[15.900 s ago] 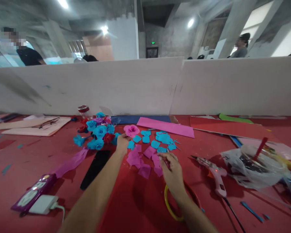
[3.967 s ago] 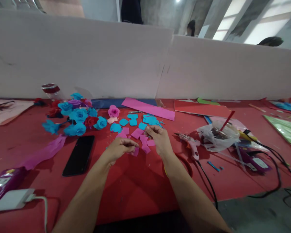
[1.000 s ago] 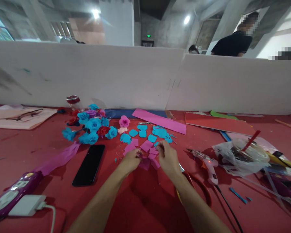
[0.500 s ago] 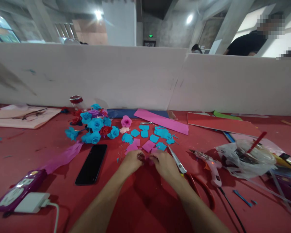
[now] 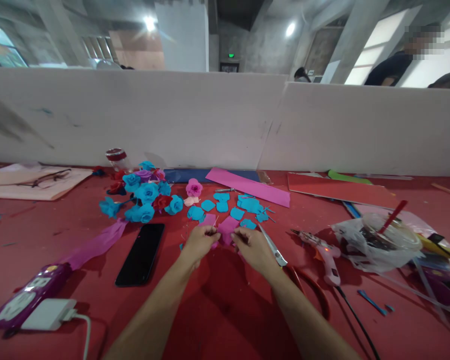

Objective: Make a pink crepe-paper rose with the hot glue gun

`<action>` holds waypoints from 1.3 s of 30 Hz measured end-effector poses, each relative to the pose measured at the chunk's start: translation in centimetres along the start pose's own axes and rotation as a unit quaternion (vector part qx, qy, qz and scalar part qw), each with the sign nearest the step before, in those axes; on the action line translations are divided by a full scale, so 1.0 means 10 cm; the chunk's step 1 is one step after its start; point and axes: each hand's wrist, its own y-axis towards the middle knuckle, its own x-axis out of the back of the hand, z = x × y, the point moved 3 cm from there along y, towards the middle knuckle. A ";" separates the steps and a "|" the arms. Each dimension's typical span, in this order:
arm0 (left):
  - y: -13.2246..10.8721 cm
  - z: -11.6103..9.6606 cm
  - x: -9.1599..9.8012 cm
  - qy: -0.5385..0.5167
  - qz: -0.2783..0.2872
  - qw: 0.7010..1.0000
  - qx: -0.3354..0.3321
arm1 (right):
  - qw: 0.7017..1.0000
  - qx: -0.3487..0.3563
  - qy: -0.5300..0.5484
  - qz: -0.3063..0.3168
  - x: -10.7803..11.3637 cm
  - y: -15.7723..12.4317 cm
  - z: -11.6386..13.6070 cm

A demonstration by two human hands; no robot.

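Note:
In the head view my left hand [image 5: 200,245] and my right hand [image 5: 254,249] are close together over the table, fingers pinched. Between their fingertips is a small piece of pink paper [image 5: 225,238], which overlaps another pink piece behind it. A thin pale sliver shows by the left fingertips; what it is I cannot make out. Just beyond the hands lie cut turquoise paper petals [image 5: 249,204] and further pink squares [image 5: 209,220]. Beside my right wrist rest scissors [image 5: 273,246] with red handles, partly covered by my forearm.
On the left are a bunch of paper flowers [image 5: 147,193], a phone [image 5: 140,255] and a purple power strip [image 5: 33,290] with a white charger [image 5: 49,314]. To the right lie a glue gun [image 5: 325,255] and a plastic-wrapped tub [image 5: 388,240]. A white partition [image 5: 135,115] stands behind.
Both hands have moved slightly up and away from me, and more pink paper now shows between the fingertips. The person beyond the partition has shifted right.

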 end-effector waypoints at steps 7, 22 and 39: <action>-0.01 -0.02 0.01 -0.087 0.029 0.993 0.072 | 0.971 -0.112 0.211 -0.009 -0.01 0.02 -0.07; 0.01 -0.01 0.07 -0.092 -0.046 0.994 0.034 | 0.928 -0.108 0.343 -0.103 0.12 0.04 -0.12; -0.09 -0.09 -0.05 -0.176 0.032 0.984 0.025 | 0.949 -0.056 0.255 -0.178 0.19 0.01 -0.06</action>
